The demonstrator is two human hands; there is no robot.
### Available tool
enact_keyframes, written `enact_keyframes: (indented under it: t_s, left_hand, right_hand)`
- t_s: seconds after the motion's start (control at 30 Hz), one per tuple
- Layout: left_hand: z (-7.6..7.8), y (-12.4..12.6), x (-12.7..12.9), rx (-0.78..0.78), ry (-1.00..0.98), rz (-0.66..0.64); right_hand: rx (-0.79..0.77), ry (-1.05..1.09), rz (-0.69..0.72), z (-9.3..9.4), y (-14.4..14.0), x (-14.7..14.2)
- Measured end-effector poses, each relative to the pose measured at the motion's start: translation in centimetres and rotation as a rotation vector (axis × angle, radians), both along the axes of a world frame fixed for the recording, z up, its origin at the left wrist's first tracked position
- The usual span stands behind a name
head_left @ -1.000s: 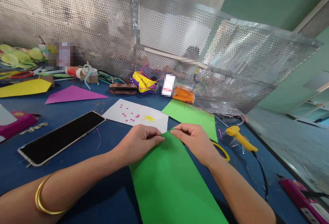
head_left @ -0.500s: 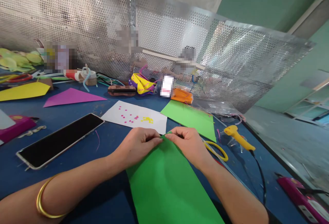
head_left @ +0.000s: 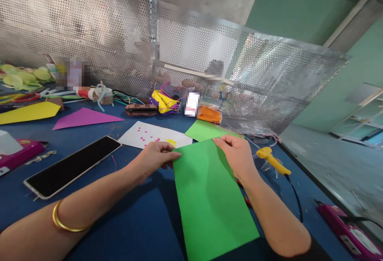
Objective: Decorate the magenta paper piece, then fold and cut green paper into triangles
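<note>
A sheet of green paper (head_left: 212,197) is held up between my two hands, its near end hanging toward me above the blue table. My left hand (head_left: 157,155) pinches the far left corner between thumb and fingers. At the far right corner my right hand (head_left: 236,153) grips the edge, thumb on top and fingers partly hidden. Just beyond lies a white sheet (head_left: 161,133) with small pink and yellow paper bits on it. Behind my right hand, a light green sheet (head_left: 206,129) is partly covered by the held paper.
A phone (head_left: 74,167) lies left of my left arm. Purple paper (head_left: 86,118) and yellow paper (head_left: 30,111) are farther back. A yellow glue gun (head_left: 273,161) with a black cord sits right, near a magenta power strip (head_left: 344,229). Perforated metal panels (head_left: 191,49) stand behind the table.
My hands, close together at the paper's far edge before, have moved apart to its two corners. The green sheet now lies spread flat between them.
</note>
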State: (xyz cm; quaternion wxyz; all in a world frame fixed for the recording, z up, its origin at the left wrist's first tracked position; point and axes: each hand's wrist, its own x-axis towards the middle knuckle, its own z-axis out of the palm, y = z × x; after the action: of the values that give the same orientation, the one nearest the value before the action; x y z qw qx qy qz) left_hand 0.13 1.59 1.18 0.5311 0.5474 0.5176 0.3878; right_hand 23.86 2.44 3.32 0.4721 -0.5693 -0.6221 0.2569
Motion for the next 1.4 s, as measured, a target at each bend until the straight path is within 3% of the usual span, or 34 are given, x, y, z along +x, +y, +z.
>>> enact_keyframes:
  t_s: [0.23, 0.43, 0.6, 0.83, 1.03, 1.23, 1.4]
  left_hand:
    - [0.5, -0.6, 0.3, -0.024, -0.140, 0.131]
    - [0.0, -1.4, 0.9, -0.124, -0.230, -0.023]
    - [-0.1, -1.5, 0.9, -0.097, -0.175, 0.030]
    - [0.1, -1.8, 1.3, -0.030, -0.224, 0.008]
    - [0.1, -1.8, 1.2, -0.066, -0.253, -0.014]
    - [-0.4, -1.4, 0.9, 0.050, -0.159, 0.058]
    - [-0.5, -1.2, 0.9, 0.007, -0.236, 0.035]
  right_hand:
    - [0.002, 0.055, -0.031, -0.1, -0.1, -0.4]
    - [0.035, 0.076, -0.076, -0.3, 0.1, -0.4]
    - [0.014, 0.080, -0.060, -0.1, 0.1, -0.4]
    - [0.010, 0.146, -0.066, -0.8, 0.6, 0.0]
    - [0.000, 0.155, -0.049, -0.9, 0.5, 0.0]
    - [-0.015, 0.149, -0.040, -0.9, 0.2, -0.3]
    - [0.001, 0.152, -0.044, -1.0, 0.3, -0.2]
